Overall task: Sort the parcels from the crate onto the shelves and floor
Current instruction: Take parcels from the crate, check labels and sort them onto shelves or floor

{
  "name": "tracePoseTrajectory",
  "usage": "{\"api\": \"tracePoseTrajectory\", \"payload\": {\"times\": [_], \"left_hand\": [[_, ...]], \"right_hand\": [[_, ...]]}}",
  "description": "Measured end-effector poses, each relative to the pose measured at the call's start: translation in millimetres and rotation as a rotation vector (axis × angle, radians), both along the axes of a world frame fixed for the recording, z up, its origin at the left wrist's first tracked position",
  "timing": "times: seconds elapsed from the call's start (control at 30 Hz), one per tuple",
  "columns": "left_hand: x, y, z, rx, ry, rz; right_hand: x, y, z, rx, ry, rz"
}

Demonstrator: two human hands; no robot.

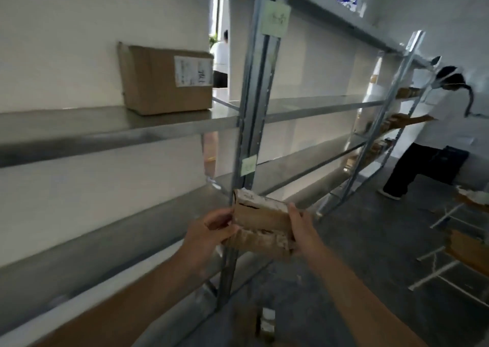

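On the left, one large cardboard box (166, 79) with a white label is sitting on the upper metal shelf (66, 132). Just beyond it, one person (220, 55) is standing in the far doorway. Near the middle, the left hand (211, 230) is gripping the left end of a small brown parcel bundle (260, 222). The bundle is crumpled and white-labelled on top, and is seemingly two parcels stacked, though blur is hiding the seam. The right hand (301, 230) is clamping its right end. The bundle is hanging in front of the shelving upright (254, 103). Far right, a second person (428, 124) is reaching into another rack.

Parcel stockroom, long metal shelving (119, 132), labelled cardboard box (166, 79), bare concrete floor (370, 241), another worker (434, 124) shelving
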State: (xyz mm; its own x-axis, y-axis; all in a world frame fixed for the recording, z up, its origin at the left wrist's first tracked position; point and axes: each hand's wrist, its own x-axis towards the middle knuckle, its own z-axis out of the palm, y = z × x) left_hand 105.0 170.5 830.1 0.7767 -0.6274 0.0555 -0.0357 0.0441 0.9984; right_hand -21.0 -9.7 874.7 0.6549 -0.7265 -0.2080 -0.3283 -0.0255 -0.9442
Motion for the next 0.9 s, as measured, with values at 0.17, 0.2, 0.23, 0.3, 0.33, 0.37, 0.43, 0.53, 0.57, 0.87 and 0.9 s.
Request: {"api": "tracePoseTrajectory", "payload": {"times": [0.17,0.2,0.23,0.3,0.33,0.37,0.43,0.53,0.57,0.87,0.9], "left_hand": [[29,152,-10,-0.006,0.079,0.285],[30,179,-9,-0.023,0.092,0.345],[31,206,-9,-0.037,0.101,0.411],[34,256,-9,-0.089,0.136,0.534],[35,278,-10,-0.126,0.184,0.583],[34,298,-11,-0.154,0.229,0.627],[31,338,-13,-0.178,0.254,0.724],[22,380,-16,-0.176,0.211,0.887],[16,392,-18,-0.169,0.191,0.951],[-72,460,-40,-0.146,0.234,1.43],[-85,465,-42,-0.199,0.253,1.493]], "right_hand": [[87,125,-11,-0.081,0.019,0.333],[102,152,-13,-0.082,0.009,0.404],[115,178,-12,-0.092,0.001,0.475],[140,224,-15,-0.112,-0.016,0.619],[151,244,-15,-0.107,-0.022,0.684],[159,262,-15,-0.096,-0.026,0.747],[178,297,-17,-0.071,-0.036,0.864],[202,337,-18,-0.051,-0.056,1.03],[210,350,-18,-0.058,-0.062,1.096],[216,470,-41,-0.017,-0.12,1.592],[212,484,-43,0.002,-0.118,1.633]]}}
